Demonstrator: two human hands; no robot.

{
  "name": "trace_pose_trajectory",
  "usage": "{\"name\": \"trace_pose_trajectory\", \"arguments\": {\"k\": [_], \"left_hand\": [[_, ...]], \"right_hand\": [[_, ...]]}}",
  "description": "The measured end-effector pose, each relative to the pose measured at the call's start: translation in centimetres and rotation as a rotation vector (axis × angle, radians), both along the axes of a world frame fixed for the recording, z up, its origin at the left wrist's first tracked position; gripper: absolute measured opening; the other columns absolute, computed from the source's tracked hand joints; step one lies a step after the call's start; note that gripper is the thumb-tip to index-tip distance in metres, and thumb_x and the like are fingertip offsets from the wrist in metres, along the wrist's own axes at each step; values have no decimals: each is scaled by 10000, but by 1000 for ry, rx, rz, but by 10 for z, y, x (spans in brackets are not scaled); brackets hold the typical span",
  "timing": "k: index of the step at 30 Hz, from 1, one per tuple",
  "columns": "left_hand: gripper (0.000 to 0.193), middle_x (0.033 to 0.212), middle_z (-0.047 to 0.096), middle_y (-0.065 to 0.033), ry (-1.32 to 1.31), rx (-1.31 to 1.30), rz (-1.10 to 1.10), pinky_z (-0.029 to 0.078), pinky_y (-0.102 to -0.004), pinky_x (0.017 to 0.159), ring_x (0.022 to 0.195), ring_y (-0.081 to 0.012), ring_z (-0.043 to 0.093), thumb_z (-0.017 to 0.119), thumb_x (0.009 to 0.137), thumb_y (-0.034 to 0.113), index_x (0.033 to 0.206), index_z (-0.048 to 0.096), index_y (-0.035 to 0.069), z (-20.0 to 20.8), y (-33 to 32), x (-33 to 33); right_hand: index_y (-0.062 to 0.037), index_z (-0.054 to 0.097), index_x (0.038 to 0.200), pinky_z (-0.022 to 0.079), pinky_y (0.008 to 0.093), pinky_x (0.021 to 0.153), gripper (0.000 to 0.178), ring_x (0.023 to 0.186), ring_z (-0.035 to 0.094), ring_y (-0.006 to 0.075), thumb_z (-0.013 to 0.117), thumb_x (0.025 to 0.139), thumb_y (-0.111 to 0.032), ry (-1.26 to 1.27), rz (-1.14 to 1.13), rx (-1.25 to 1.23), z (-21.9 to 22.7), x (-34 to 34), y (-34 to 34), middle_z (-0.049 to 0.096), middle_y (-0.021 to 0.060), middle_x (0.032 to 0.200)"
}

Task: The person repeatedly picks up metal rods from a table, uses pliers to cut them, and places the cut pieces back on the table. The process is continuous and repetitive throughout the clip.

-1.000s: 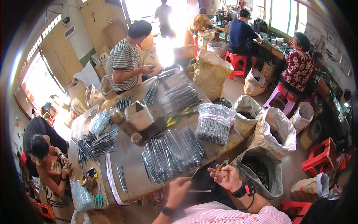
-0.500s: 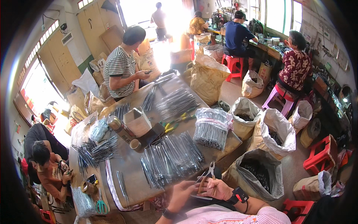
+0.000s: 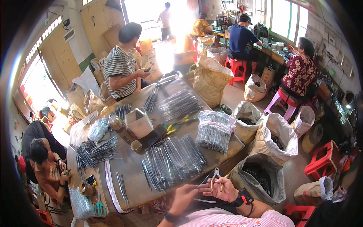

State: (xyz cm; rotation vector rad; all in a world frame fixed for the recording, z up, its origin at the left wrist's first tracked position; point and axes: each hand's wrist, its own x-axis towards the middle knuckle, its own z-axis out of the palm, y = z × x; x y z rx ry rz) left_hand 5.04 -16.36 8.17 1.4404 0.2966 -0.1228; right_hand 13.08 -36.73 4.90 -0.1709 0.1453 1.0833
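My right hand (image 3: 226, 191) holds a pair of pliers (image 3: 216, 173) with pale orange handles, its jaws pointing up and away from me. Close beside it, my left hand (image 3: 183, 197) pinches a thin dark metal rod (image 3: 204, 179) that slants up toward the pliers. A second slim, pale strip (image 3: 205, 201) shows just below my fingers, and I cannot tell what bears it. Beyond my hands, a wide row of thin metal rods (image 3: 172, 160) lies on the table (image 3: 130, 166). A tied bundle of similar rods (image 3: 214, 132) stands to the right of that row.
Open sacks (image 3: 261, 178) with dark pieces inside line the table's right side. On the table are yellow-handled pliers (image 3: 172, 130), a square container (image 3: 139, 123) and teal scissors (image 3: 100, 208). A person in a striped shirt (image 3: 120, 70) stands across; another person (image 3: 49, 170) works at left.
My right hand has turned and its fingers have loosened, so the pliers' handles now stand apart above the palm. My left hand stays nearly in place.
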Motion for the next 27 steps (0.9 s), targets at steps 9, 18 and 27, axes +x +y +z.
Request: {"name": "trace_pose_trajectory", "arguments": {"k": [9,18,27], "left_hand": [[173,784,638,15,-2,-2,24,354,-167,503,588,-16,469,649,885,78,1028,685,-12,5,2,-1],[238,959,699,-103,51,37,3,486,-265,807,879,-147,631,659,862,107,1040,679,-49,0,2,-2],[217,822,644,12,-26,-10,-8,384,-168,525,635,-17,507,660,885,89,1077,667,-13,1,-11,-4]], "right_hand": [[42,587,1135,304,531,1108,398,1320,374,474,470,844,-204,-37,16,51,1,2,1,400,368,1378],[26,595,1143,327,523,1091,391,1321,380,468,457,883,-232,-86,34,44,7,1,-4,382,365,1395],[10,599,1092,355,507,1063,381,1260,459,446,464,859,-259,-60,37,-28,-14,3,-17,498,316,1321]]}}
